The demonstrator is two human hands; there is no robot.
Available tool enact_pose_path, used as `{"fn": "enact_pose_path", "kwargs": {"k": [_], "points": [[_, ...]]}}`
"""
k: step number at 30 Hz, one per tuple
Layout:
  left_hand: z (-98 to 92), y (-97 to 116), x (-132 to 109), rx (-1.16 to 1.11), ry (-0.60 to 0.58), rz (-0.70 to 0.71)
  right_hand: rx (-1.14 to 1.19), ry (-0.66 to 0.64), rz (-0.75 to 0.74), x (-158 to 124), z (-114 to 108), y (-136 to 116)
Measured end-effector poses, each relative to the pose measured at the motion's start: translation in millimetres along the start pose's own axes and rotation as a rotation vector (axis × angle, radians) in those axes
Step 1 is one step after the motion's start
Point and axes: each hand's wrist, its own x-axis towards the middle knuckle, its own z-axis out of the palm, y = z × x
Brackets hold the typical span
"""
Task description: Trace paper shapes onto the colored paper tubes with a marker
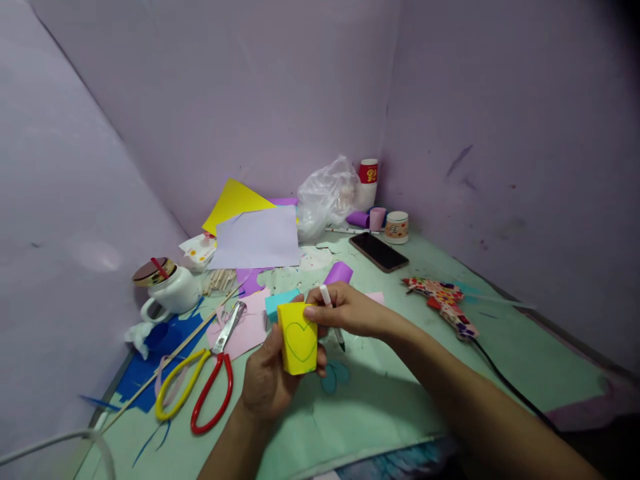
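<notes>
My left hand [267, 380] is closed around the bottom of a folded yellow paper piece [298, 339] with a heart outline drawn on it, holding it upright above the green table. My right hand [350, 310] pinches the top right edge of that yellow piece and also keeps a white pen [331, 315] between its fingers, tip pointing down. Just behind the hands lie a teal paper piece [280, 301] and a purple paper roll [339, 273]. A small blue cut-out [334, 377] lies on the table beneath the hands.
Scissors with yellow and red handles [200, 383] lie to the left beside a long wooden stick [170, 357]. A white teapot [167, 290], loose coloured sheets [255, 237], a plastic bag [325, 197], cups [396, 227], a phone [379, 251] and a patterned glue gun [445, 303] with cable surround the work spot.
</notes>
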Motion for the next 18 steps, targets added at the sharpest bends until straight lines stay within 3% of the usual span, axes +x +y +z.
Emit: {"fn": "enact_pose_path", "kwargs": {"k": [3,6,10,13,18], "points": [[-2.5,1.3,2.0,0.002,0.041,0.007,0.000,0.053,-0.008,-1.5,-1.4,3.8],[-2.6,6.1,3.2,-0.019,0.124,0.035,0.054,0.274,-0.057,-11.3,-10.0,1.7],[-1.8,12.8,3.2,-0.056,0.227,0.088,0.372,0.499,-0.229,-26.2,-21.9,-11.0],[-2.5,16.1,3.9,-0.081,0.296,0.103,0.494,0.542,-0.255,-27.6,-20.4,-15.1],[-2.4,16.7,6.8,-0.092,0.402,0.114,0.488,0.577,-0.196,-20.3,-7.5,-3.3]]}}
